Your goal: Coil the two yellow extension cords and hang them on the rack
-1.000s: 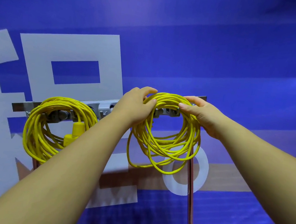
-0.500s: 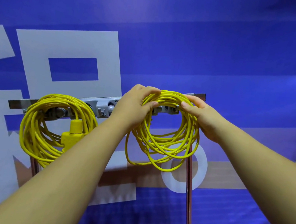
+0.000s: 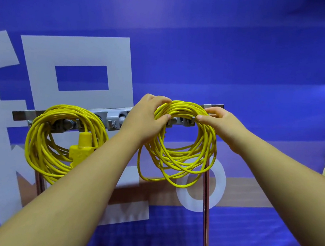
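Both hands are holding the top of the second coil [image 3: 183, 109] against the right end of the rack [image 3: 116, 118]. The left hand [image 3: 144, 119] is closing its grip around the bundle, fingers curled over it. The right hand [image 3: 223, 122] is pinching the other side. The first coil [image 3: 35, 145] is hanging at the rack's left, its plug [image 3: 83, 146] dangling inside. Whether a hook is catching every loop is probably hidden behind the strands. If either grip is loosening too early, missed loops could be sliding off and the coil unravelling.
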### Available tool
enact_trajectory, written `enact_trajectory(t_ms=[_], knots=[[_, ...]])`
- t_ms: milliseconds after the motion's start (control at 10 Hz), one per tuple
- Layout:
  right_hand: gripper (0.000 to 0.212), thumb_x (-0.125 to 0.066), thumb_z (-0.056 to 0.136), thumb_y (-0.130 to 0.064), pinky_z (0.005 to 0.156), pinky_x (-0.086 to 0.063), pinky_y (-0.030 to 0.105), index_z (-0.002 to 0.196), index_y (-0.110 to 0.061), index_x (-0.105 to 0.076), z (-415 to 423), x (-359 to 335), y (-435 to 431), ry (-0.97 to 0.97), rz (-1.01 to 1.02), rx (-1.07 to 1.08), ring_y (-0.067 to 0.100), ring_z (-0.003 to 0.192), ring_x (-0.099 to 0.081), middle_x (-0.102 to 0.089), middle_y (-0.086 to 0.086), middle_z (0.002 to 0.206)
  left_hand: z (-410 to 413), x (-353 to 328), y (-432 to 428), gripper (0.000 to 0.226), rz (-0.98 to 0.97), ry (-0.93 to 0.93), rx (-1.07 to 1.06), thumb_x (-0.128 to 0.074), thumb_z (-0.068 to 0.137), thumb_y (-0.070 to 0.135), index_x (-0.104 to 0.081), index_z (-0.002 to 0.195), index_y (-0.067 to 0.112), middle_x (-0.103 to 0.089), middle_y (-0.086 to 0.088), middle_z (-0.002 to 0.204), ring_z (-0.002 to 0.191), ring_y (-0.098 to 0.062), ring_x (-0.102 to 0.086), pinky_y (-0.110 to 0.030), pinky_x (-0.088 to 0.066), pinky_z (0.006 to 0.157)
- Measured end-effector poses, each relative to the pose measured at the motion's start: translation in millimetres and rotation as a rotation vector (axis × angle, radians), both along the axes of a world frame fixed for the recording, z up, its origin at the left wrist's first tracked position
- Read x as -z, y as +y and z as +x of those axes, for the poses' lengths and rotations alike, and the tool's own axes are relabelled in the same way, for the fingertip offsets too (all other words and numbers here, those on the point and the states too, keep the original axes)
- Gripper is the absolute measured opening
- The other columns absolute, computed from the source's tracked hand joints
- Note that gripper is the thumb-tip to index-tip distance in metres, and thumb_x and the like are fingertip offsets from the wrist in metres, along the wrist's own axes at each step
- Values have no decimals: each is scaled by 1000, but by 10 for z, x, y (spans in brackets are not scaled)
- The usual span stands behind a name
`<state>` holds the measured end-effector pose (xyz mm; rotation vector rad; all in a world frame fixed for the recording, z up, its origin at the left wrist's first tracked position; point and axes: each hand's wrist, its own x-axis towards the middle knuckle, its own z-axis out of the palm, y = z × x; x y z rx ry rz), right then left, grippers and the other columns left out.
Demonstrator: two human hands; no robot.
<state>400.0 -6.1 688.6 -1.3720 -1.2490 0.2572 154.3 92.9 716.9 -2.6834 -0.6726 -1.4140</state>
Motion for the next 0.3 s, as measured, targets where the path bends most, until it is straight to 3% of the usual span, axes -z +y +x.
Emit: enact_trajectory(t_ms=[300], knots=[[48,-78,94,-41,79,-50,30,135,-23,-59,-133,-27,-124,-63,-24,79,20,113,-63,-65,0,124,-73,-27,-97,48,-35,-12,-24,-74,92,32,-57,137,30,-55,1,130,117,-20,-58,-43,-56,99]])
